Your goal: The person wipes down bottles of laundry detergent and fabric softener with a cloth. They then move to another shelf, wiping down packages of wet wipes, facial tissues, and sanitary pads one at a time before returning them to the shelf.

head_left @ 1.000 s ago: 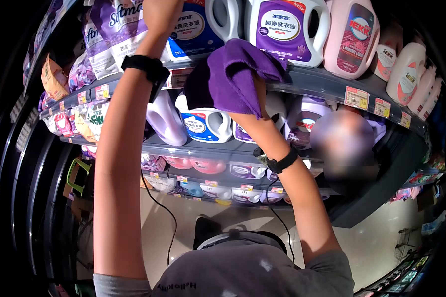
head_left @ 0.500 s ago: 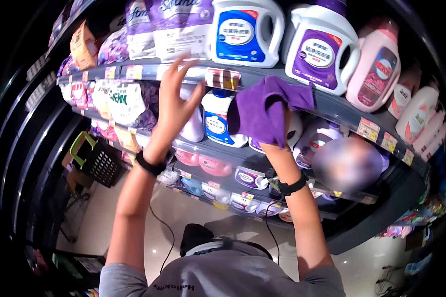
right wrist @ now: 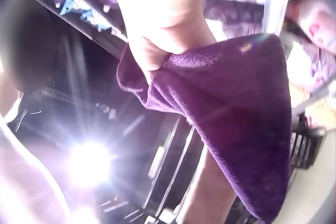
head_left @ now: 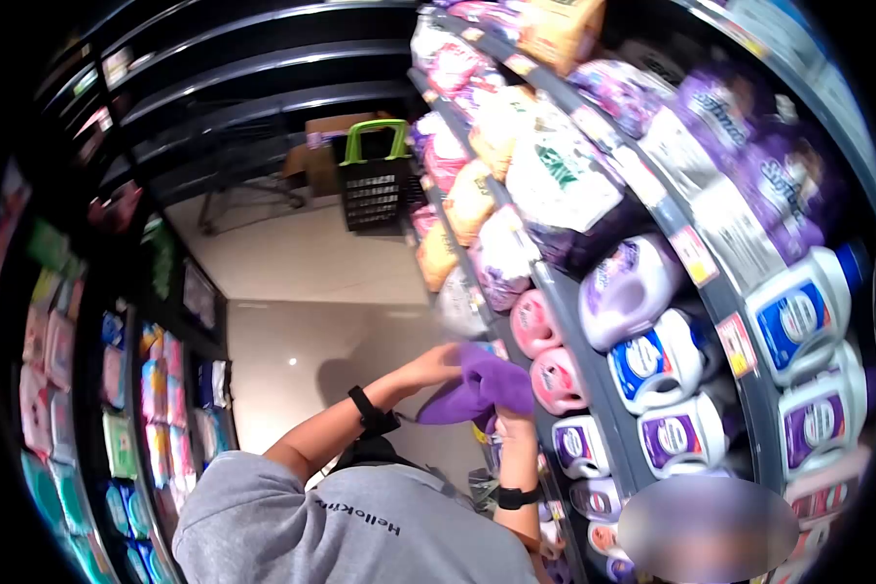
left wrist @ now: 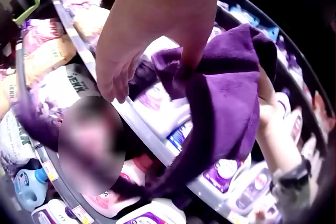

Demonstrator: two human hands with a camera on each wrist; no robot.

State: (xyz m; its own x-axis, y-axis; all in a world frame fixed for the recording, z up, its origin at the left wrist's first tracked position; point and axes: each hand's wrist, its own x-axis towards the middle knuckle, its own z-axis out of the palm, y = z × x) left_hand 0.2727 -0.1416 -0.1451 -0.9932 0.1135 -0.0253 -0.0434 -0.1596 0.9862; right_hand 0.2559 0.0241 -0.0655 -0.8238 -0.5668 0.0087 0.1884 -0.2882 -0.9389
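Note:
A purple cloth hangs in front of the person, beside the shelves. The right hand grips it; in the right wrist view the thumb presses into the bunched cloth, and a pointed corner droops below. From the other side the left hand meets the cloth. In the left wrist view, the left thumb overlaps the cloth, while the left fingers point down, spread well away from the thumb.
Shelves on the right carry white detergent bottles, pink bottles and bagged goods. A black basket with a green handle stands on the floor ahead. More stocked shelves line the left side. Two blurred patches hide parts of the views.
The head view has swung left along the aisle. The left hand has come down from the upper shelf to the cloth. The right hand has drawn the cloth back from the shelf edge.

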